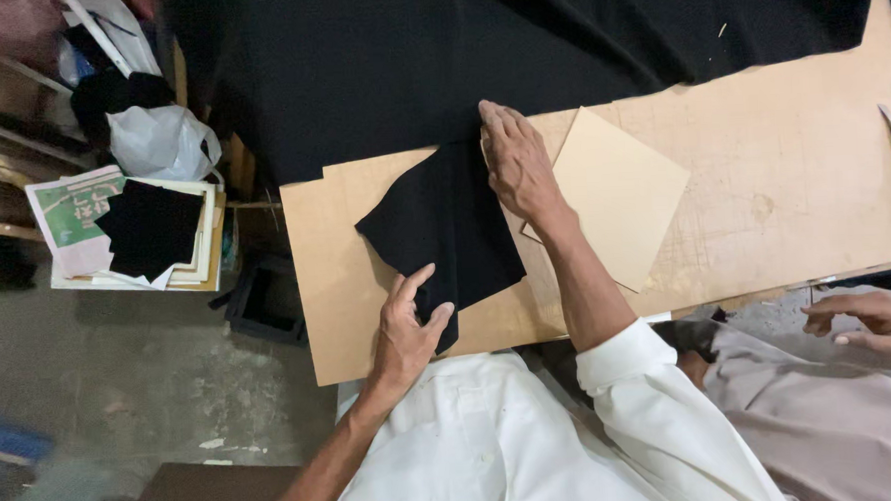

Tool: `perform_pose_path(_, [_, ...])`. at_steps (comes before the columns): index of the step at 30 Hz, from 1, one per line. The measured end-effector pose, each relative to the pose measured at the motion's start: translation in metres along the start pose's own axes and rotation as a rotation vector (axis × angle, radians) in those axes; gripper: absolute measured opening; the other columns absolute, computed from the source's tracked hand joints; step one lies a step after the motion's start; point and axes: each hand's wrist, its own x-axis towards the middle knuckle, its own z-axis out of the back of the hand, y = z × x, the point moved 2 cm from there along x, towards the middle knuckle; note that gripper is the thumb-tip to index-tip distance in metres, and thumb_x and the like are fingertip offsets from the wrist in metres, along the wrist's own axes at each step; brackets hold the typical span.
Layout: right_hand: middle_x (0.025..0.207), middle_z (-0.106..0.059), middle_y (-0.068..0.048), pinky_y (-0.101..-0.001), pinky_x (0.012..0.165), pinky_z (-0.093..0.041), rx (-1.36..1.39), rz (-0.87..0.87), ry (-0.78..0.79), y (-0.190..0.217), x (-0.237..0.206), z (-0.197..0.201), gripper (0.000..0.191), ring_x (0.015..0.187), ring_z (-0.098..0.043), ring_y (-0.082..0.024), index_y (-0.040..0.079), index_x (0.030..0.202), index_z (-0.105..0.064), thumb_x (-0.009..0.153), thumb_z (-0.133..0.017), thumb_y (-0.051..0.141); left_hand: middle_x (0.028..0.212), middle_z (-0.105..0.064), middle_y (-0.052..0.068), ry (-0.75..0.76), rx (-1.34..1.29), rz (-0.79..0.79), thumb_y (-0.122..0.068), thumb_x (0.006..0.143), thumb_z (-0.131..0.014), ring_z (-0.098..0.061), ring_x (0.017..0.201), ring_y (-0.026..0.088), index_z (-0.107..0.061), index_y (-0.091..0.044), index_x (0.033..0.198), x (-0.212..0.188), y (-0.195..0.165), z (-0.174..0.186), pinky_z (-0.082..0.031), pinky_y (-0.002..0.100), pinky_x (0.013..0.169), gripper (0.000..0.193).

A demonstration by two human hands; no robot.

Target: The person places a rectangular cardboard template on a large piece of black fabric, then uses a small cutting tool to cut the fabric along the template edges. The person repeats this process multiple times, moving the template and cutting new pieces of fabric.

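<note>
Black cloth piece (443, 236) lies on the wooden board (764, 207), long axis diagonal, near-left to far-right. Left hand (409, 332) pinches its near corner. Right hand (517, 162) presses flat, fingers spread, on its far edge beside the tan card (618, 188).

A white plastic bag (163, 141), crumpled and knotted, sits at the far left, beside the bench (792, 165). Just nearer lies a flat stack of printed sheets (68, 212), white and pale pink with a green panel (the lettering left unread), fanned over cream boards and partly covered by a black fabric piece (151, 226). No screens or signs show.
</note>
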Motion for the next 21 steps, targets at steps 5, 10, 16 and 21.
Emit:
perform_pose_path(5, [0.123, -0.065, -0.025, -0.0473, 0.103, -0.047, -0.054, -0.102, 0.131, -0.026, 0.018, -0.013, 0.049, 0.115, -0.058, -0.042, -0.008, 0.146, -0.045, 0.097, -0.043, -0.005, 0.119, -0.066, 0.018, 0.227, -0.029, -0.158, -0.007, 0.084, -0.078, -0.067, 0.106, 0.032, -0.062, -0.005, 0.136, -0.031, -0.033, 0.016, -0.054, 0.038, 0.09, 0.054])
perform_pose_path(10, [0.122, -0.067, -0.023, -0.0443, 0.1, -0.052, 0.226, -0.334, 0.25, -0.024, 0.018, 0.008, 0.045, 0.112, -0.065, -0.035, 0.002, 0.143, -0.05, 0.105, -0.055, 0.025, 0.115, -0.065, 0.013, 0.15, 0.031, 0.08, -0.007, 0.083, -0.08, -0.062, 0.084, 0.03, -0.059, -0.012, 0.145, -0.048, -0.045, 0.043, -0.053, 0.035, 0.073, 0.065])
perform_pose_path(16, [0.157, -0.05, -0.015, -0.045, 0.122, -0.041, 1.403, -0.05, 0.517, 0.012, -0.024, 0.059, 0.101, 0.147, -0.047, -0.031, 0.005, 0.159, -0.037, 0.085, -0.08, 0.057, 0.145, -0.048, 0.029, 0.225, -0.138, -0.132, 0.003, 0.072, -0.072, -0.04, 0.144, 0.033, -0.051, -0.003, 0.146, -0.01, -0.092, 0.042, -0.035, 0.041, 0.112, 0.078])
perform_pose_path(21, [0.149, -0.055, -0.01, -0.0362, 0.122, -0.04, 1.502, 0.162, 0.654, 0.004, -0.02, 0.096, 0.102, 0.14, -0.05, -0.018, 0.001, 0.152, -0.046, 0.072, -0.097, 0.037, 0.154, -0.046, 0.028, 0.701, -0.261, -0.153, 0.004, 0.068, -0.067, -0.038, 0.15, 0.036, -0.051, 0.001, 0.147, 0.043, -0.138, 0.03, -0.016, 0.047, 0.123, 0.081])
